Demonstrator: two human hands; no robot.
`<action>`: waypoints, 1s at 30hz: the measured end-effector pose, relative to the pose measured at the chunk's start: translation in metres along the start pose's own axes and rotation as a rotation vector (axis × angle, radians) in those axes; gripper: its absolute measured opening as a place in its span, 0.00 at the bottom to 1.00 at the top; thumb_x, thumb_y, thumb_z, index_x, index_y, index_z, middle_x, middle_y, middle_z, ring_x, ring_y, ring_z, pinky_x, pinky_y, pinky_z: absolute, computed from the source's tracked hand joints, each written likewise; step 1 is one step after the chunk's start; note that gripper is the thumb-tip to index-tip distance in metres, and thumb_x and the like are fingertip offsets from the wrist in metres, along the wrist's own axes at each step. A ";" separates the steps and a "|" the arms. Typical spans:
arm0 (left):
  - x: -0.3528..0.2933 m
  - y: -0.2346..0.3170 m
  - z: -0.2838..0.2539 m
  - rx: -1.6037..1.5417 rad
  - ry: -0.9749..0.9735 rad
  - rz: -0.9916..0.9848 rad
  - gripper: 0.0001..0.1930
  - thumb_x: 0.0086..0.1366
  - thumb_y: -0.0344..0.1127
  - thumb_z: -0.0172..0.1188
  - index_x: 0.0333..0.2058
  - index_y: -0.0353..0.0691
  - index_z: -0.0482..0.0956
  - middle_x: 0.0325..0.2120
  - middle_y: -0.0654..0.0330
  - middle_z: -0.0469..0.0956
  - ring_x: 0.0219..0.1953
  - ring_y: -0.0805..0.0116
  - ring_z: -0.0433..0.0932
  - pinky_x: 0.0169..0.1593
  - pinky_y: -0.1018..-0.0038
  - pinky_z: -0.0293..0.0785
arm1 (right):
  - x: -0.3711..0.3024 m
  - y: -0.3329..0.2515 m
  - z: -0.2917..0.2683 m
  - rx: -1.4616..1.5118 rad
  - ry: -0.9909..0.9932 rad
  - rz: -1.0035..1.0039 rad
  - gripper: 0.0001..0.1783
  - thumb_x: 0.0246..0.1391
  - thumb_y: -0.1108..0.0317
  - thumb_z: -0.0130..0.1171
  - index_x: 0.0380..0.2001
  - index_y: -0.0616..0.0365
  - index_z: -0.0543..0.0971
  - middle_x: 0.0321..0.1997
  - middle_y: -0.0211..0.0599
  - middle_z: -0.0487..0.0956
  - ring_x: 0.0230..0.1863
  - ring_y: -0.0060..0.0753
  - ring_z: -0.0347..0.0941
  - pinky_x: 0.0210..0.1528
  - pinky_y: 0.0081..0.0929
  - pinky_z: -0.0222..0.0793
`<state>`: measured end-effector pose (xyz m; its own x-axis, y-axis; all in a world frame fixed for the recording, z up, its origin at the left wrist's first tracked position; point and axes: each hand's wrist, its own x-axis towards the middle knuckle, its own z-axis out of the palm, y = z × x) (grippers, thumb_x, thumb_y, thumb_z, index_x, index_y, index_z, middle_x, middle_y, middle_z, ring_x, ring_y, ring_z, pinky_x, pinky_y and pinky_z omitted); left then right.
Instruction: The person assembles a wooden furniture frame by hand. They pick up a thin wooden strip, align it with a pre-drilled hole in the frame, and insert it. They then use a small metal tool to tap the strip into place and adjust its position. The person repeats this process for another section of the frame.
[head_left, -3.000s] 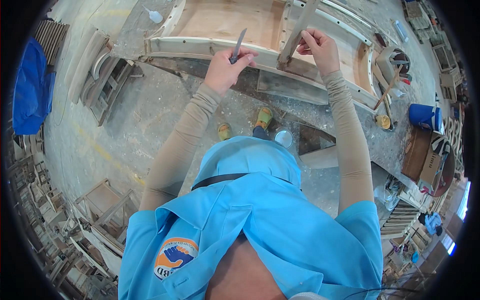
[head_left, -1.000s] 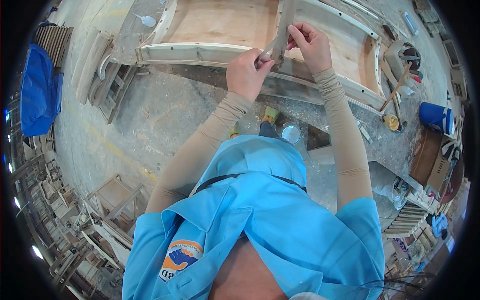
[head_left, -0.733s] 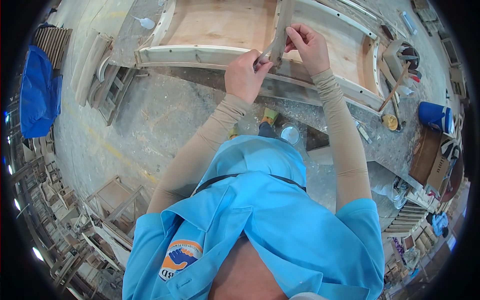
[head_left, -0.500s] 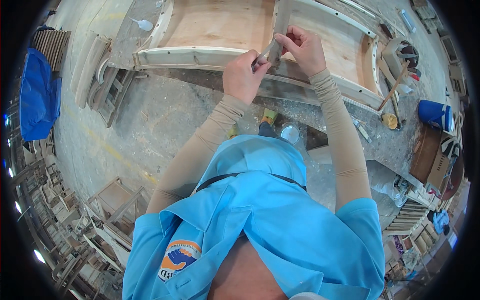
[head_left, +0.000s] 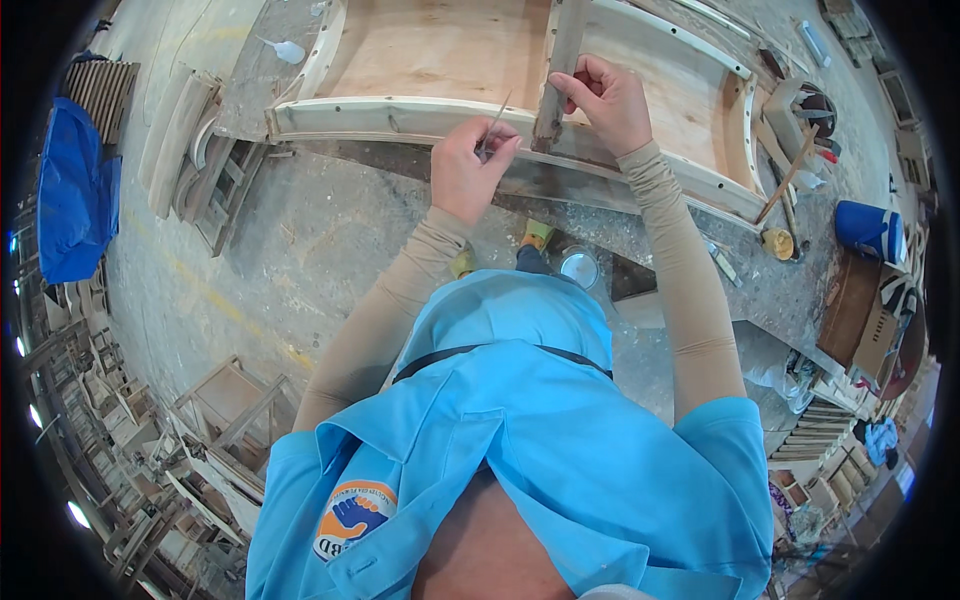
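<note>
- Head view, the only one: the left hand (head_left: 474,170) is closed around a thin knife (head_left: 496,124), its blade pointing up and away from the wrist, apart from the wood.
- The right hand (head_left: 610,108) has thumb and fingertips drawn together at the side of a greyish wooden strip (head_left: 562,78); whether they pinch its edge or something small there, I cannot tell.
- The strip runs across the pale wooden frame (head_left: 400,117), its near end over the front rail, between the two hands. Whether it is fixed there does not show.
- As for progress, the frame's rails are joined and broad panels sit inside it; dark round spots dot the rails. Work at the strip looks partway, judging by the drawn blade and the fingers at the edge. No finished cut can be made out, and how much is left does not show.
- The frame rests on a grey, spattered worktop (head_left: 250,95), with a white squeeze bottle (head_left: 289,52) beside its left end and a yellow cup (head_left: 778,242) near its right end. A blue bin (head_left: 868,230) stands farther right.
- Around it is a workshop: grey concrete floor (head_left: 300,250), a bucket (head_left: 579,268) near the person's feet, curved wooden parts (head_left: 180,150) and a blue tarp (head_left: 72,190) at left.
</note>
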<state>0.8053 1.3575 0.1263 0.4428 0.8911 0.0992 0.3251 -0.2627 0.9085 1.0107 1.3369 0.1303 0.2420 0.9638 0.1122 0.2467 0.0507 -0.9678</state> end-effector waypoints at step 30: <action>0.017 0.012 0.013 0.299 0.010 0.203 0.11 0.52 0.34 0.69 0.25 0.36 0.75 0.18 0.59 0.75 0.19 0.66 0.72 0.26 0.71 0.69 | 0.002 0.005 -0.005 0.133 -0.129 0.118 0.11 0.52 0.64 0.65 0.30 0.63 0.80 0.20 0.24 0.75 0.21 0.12 0.68 0.22 0.14 0.65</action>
<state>0.8271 1.3648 0.1337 0.5155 0.8128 0.2712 0.4619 -0.5302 0.7111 1.0166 1.3379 0.1267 0.1380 0.9901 -0.0248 0.0952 -0.0382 -0.9947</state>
